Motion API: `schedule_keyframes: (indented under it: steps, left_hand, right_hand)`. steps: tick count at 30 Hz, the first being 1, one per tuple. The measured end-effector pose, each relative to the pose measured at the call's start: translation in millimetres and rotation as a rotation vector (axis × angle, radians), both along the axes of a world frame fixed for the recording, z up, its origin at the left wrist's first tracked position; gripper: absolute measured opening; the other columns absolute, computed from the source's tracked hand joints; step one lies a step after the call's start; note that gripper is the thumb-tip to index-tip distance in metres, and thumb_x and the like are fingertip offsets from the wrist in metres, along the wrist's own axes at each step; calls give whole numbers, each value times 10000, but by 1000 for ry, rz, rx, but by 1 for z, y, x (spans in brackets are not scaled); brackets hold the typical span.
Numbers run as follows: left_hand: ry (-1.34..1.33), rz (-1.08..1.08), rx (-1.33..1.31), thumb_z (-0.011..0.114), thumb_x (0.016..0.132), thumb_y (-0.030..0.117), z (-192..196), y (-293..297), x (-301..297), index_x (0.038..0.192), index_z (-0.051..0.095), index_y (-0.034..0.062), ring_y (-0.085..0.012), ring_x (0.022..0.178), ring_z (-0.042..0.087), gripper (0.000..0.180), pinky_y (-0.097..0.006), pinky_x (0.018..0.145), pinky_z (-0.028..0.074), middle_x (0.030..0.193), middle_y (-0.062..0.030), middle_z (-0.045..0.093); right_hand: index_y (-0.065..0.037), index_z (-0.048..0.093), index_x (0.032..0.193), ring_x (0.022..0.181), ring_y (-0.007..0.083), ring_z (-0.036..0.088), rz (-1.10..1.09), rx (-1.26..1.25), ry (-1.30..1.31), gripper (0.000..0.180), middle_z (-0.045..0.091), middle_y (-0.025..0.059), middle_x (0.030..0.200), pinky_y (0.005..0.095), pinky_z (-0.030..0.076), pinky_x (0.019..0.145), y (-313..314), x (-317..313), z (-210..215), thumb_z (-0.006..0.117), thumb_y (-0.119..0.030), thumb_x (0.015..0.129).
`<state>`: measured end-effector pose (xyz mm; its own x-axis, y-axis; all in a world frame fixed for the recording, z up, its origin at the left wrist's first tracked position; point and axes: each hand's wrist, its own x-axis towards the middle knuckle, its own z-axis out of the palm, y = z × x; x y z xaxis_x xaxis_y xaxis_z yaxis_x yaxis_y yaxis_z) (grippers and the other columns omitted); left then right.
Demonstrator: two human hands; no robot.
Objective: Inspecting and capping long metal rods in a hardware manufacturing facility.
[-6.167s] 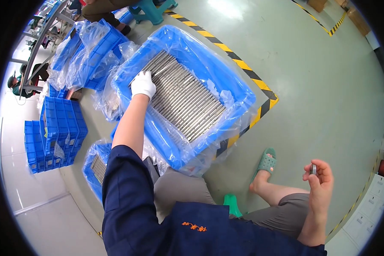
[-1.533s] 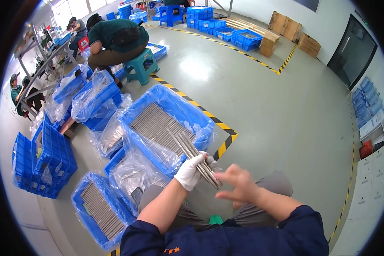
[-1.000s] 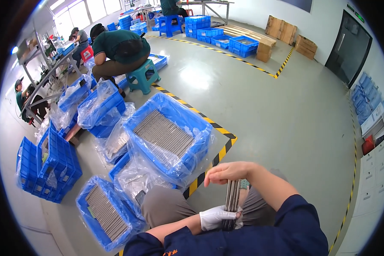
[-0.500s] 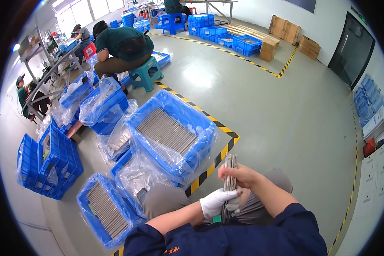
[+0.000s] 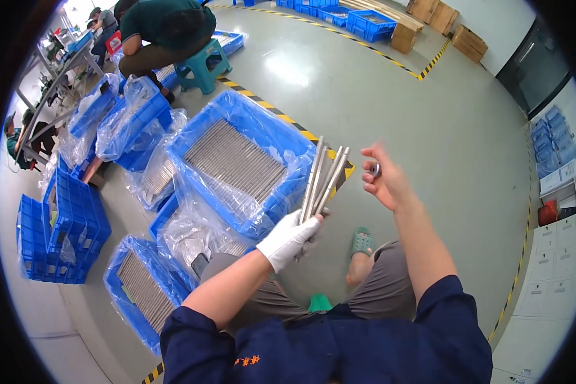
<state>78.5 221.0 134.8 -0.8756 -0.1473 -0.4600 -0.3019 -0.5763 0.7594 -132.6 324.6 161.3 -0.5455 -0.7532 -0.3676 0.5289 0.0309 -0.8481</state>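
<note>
My left hand (image 5: 292, 238), in a white glove, grips the lower ends of a bundle of several long metal rods (image 5: 320, 177) that fan upward in front of me. My bare right hand (image 5: 384, 180) is raised to the right of the rods, apart from them, pinching a small round metal piece (image 5: 376, 170) between thumb and fingers. Just beyond the rods stands a large blue crate (image 5: 237, 166) lined with clear plastic and packed with rows of the same rods.
A second lined blue crate of rods (image 5: 141, 291) sits at lower left, more bagged crates (image 5: 131, 121) and stacked blue bins (image 5: 61, 233) further left. A person in green (image 5: 163, 29) sits on a teal stool (image 5: 201, 64) beyond. Yellow-black floor tape (image 5: 281, 115) runs past the crate.
The rods have tilted from upright near my lap to fanned up and left. My right hand has let go of the bundle and moved off to the right with the small piece.
</note>
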Motion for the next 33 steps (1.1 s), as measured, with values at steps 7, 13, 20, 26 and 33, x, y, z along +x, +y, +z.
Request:
schedule_keyframes:
  steps: [7, 13, 20, 26, 33]
  left_hand:
    - [-17, 88, -161, 603, 883, 286, -23, -24, -6, 935, 562, 75, -54, 524, 468, 222, -208, 450, 368, 724, -3, 567]
    - [-25, 136, -123, 641, 858, 223, -20, -30, -5, 965, 546, 56, -53, 513, 472, 219, -202, 434, 362, 725, -24, 587]
    - [0, 89, -89, 637, 862, 210, -14, -26, -5, 967, 542, 46, -54, 518, 468, 217, -195, 463, 367, 714, -23, 584]
    - [-19, 86, -91, 637, 863, 217, -13, -23, -4, 962, 552, 44, -54, 516, 472, 217, -196, 460, 369, 710, -24, 585]
    - [-40, 142, -120, 642, 860, 230, -5, -14, -3, 979, 555, 33, -55, 497, 469, 246, -201, 437, 365, 711, -37, 588]
  right_hand:
    - [-72, 581, 1126, 915, 232, 568, 747, 303, 1292, 404, 597, 69, 1074, 335, 481, 773, 1, 12, -58, 457, 47, 760]
    - [-94, 604, 1153, 979, 245, 610, 585, 458, 1140, 347, 599, 74, 1172, 345, 480, 878, -1, 12, -37, 449, 1, 858]
    - [29, 462, 1272, 1001, 199, 605, 55, -203, 97, 339, 584, 134, 1158, 362, 477, 919, -6, 0, -17, 422, -99, 960]
    - [29, 486, 1265, 1015, 176, 596, 15, -110, 540, 326, 584, 109, 1158, 329, 474, 932, -6, 11, -19, 449, -74, 958]
    - [28, 502, 1263, 1011, 157, 596, -32, 8, 649, 322, 602, 95, 1123, 303, 486, 901, -6, 29, -21, 467, -67, 957]
